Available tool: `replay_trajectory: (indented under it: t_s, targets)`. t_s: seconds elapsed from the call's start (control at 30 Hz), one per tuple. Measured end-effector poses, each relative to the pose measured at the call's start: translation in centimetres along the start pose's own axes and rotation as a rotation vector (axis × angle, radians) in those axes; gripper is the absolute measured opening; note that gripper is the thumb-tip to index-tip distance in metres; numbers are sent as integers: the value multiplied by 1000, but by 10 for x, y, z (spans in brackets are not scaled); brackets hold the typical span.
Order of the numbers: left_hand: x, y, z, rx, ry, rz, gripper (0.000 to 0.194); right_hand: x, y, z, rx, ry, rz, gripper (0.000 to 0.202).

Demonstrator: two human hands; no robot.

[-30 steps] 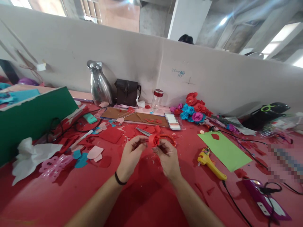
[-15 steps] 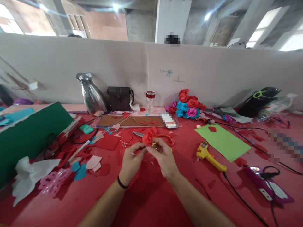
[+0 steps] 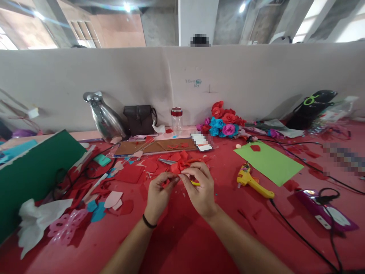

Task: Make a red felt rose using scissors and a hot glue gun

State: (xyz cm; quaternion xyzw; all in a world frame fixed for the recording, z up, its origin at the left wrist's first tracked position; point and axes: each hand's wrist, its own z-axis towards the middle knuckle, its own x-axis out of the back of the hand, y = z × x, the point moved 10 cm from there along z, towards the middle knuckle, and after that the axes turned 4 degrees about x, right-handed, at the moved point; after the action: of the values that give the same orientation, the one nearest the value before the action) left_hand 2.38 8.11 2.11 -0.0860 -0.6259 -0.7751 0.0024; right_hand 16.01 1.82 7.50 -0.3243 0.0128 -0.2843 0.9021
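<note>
A red paper flower [image 3: 177,167] is pinched between both hands above the middle of the red table. My left hand [image 3: 159,194], with a dark band at the wrist, closes thumb and fingers on its lower left side. From the right, my right hand [image 3: 201,188] grips the flower with thumb and fingertips, partly covering it. Just behind the hands lie scissors [image 3: 167,161], their blades pointing left and their handles mostly hidden. Loose red paper petals [image 3: 184,155] are around them.
A yellow glue gun [image 3: 253,182] lies to the right, by a green sheet [image 3: 273,163] and a purple power strip [image 3: 326,211]. Paper roses [image 3: 225,120], a glass jar [image 3: 176,121] and a steel jug [image 3: 104,118] stand at the back. Paper scraps [image 3: 129,171] cover the left.
My right hand has turned and its fingers have risen over the flower's right side. The flower now leans more to the right. The left hand keeps its pinch; the view has shifted slightly.
</note>
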Motion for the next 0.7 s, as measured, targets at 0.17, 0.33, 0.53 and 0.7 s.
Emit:
replay_trajectory:
  t_s: [0.17,0.33,0.53,0.7]
  targets:
    - [-1,2,1,-21,-11,-17,9,-1,-7,1,74,-24,-14,12]
    - [4,3,2,-51,20,-73,7,-3,-15,1,149,-50,15,13]
    - [3,0,1,-35,19,-113,5,-2,-21,2,195,-51,-24,14]
    - [4,-5,1,-7,32,-150,5,-2,-24,1,219,-54,-46,18]
